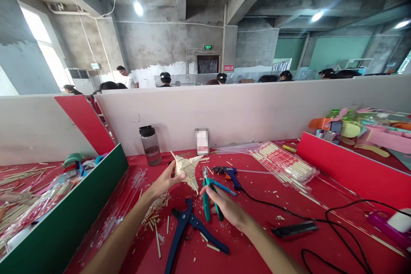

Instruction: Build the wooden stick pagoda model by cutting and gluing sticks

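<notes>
My left hand (pixel 164 180) pinches a small model built of thin wooden sticks (pixel 188 168) and holds it tilted just above the red table (pixel 257 205). My right hand (pixel 221 205) is closed round the teal handles of small cutting pliers (pixel 208 192), whose jaws point up at the model's lower edge. Blue-handled shears (pixel 189 227) lie on the table right below my hands, among many short stick offcuts (pixel 157 222).
A blue glue gun (pixel 228 174) with a black cord (pixel 321 218) lies right of the model. Bagged sticks (pixel 282 162) sit further right, a dark bottle (pixel 150 145) and small can (pixel 202 141) at the white partition. A green divider (pixel 64 218) bounds the left, a red one (pixel 349 171) the right. People work beyond.
</notes>
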Available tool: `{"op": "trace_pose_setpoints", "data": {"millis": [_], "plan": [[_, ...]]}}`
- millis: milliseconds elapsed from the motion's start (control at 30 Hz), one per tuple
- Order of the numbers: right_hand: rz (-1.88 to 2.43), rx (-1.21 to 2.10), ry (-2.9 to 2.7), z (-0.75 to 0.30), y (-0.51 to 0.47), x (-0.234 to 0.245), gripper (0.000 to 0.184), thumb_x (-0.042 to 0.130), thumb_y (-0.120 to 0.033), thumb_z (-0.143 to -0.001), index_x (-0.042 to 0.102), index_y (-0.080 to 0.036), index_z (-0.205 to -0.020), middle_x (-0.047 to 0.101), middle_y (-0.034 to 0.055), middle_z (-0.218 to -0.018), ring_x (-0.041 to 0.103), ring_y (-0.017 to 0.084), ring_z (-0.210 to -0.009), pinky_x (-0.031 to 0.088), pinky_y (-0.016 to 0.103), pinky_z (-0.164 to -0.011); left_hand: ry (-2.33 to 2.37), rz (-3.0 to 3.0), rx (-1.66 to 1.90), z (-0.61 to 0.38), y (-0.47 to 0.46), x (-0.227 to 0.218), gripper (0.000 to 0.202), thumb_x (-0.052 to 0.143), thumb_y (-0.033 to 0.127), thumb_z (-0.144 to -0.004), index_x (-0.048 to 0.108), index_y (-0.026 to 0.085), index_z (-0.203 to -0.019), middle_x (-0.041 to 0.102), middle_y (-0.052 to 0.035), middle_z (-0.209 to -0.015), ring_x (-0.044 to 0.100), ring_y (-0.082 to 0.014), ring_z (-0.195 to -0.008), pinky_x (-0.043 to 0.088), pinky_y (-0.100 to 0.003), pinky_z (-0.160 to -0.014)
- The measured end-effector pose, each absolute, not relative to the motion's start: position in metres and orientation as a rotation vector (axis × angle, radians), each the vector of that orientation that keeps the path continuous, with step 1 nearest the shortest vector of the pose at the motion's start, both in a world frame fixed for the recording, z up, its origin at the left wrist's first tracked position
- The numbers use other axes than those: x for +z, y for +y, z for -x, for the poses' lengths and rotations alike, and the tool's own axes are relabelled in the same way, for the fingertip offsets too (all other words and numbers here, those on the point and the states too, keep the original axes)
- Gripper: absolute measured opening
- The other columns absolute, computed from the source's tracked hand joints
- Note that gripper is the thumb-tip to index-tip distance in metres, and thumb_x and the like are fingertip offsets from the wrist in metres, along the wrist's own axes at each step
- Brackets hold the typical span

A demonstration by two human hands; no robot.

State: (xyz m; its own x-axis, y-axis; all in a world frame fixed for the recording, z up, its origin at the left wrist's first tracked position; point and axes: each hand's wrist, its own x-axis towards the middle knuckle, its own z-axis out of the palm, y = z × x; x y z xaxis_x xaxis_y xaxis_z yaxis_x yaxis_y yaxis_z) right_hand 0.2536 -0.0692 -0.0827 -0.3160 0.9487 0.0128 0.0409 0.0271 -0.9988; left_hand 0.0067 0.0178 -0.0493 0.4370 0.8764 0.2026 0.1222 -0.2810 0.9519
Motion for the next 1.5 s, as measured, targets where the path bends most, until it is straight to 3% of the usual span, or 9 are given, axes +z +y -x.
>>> {"op": "trace_pose_setpoints", "data": {"millis": [300, 800, 967, 1500], "plan": [[1.131, 1.538, -1.599, -0.27, -0.081, -0.062, 0.054, 0.05, -0.071, -0.09, 0.066, -0.024, -0.11, 0.063, 0.0034, -0.097, 0.058, 0.023, -0.094, 0.047, 0.035, -0.084, 0.954, -1.58, 1.038, -0.005, 0.021, -0.048, 0.073, 0.073, 0.052, -0.081, 0.045, 0.019, -0.14, 0.056, -0.0164, -0.144, 0.057, -0.0364, -0.127, 0.05, -0.048, -0.102], [1.149, 1.391, -1.818, -0.268, -0.089, -0.05, 0.047, 0.048, -0.063, -0.093, 0.067, -0.026, -0.114, 0.065, 0.0041, -0.11, 0.056, 0.026, -0.106, 0.043, 0.036, -0.095, 0.912, -1.705, 1.206, -0.006, 0.024, -0.041, 0.062, 0.071, 0.049, -0.084, 0.05, 0.017, -0.133, 0.063, -0.0132, -0.133, 0.056, -0.0343, -0.127, 0.041, -0.046, -0.11], [1.16, 1.39, -1.793, -0.269, -0.088, -0.053, 0.049, 0.05, -0.065, -0.092, 0.067, -0.025, -0.116, 0.065, 0.0049, -0.117, 0.057, 0.027, -0.111, 0.041, 0.038, -0.1, 0.915, -1.72, 1.225, -0.005, 0.025, -0.041, 0.064, 0.07, 0.045, -0.085, 0.047, 0.018, -0.137, 0.057, -0.0143, -0.143, 0.053, -0.0346, -0.132, 0.038, -0.048, -0.113], [1.157, 1.387, -1.744, -0.271, -0.084, -0.057, 0.047, 0.05, -0.063, -0.093, 0.067, -0.025, -0.114, 0.064, 0.0052, -0.122, 0.056, 0.027, -0.114, 0.04, 0.04, -0.103, 0.911, -1.678, 1.168, -0.013, 0.02, -0.046, 0.068, 0.073, 0.05, -0.082, 0.048, 0.021, -0.138, 0.06, -0.012, -0.141, 0.058, -0.0351, -0.128, 0.044, -0.046, -0.109]]}}
